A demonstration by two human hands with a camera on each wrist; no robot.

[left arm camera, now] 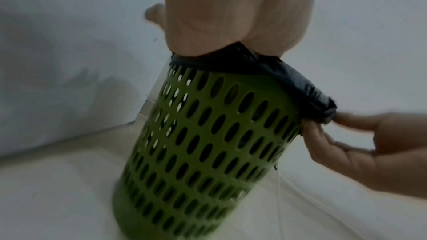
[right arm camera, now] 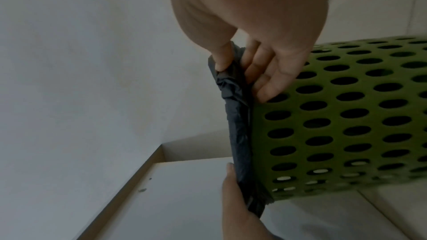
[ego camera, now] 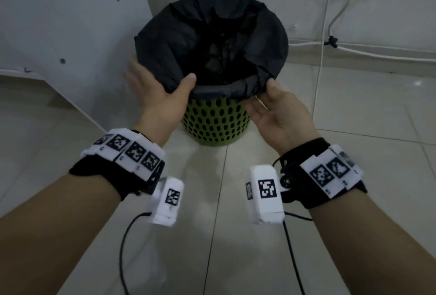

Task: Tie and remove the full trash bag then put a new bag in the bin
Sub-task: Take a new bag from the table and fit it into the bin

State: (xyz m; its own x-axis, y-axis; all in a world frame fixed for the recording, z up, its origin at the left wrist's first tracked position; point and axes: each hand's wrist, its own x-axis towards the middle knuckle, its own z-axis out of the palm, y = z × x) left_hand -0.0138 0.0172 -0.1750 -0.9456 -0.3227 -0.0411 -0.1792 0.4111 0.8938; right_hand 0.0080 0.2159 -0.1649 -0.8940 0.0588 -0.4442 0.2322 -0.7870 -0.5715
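A green perforated bin stands on the tiled floor, lined with a black trash bag whose top is folded over the rim. My left hand is at the near-left of the rim, thumb lying on the fold, fingers stretched out and blurred beside the bag. My right hand is at the near-right and pinches the bag's hem between thumb and fingers. The left wrist view shows the bin tilted under my palm and the bag's hem. Dark contents lie inside the bag.
A white cabinet panel stands just left of the bin. White cables run down and along the wall at the right. Black cords hang from my wrist cameras over the pale floor tiles.
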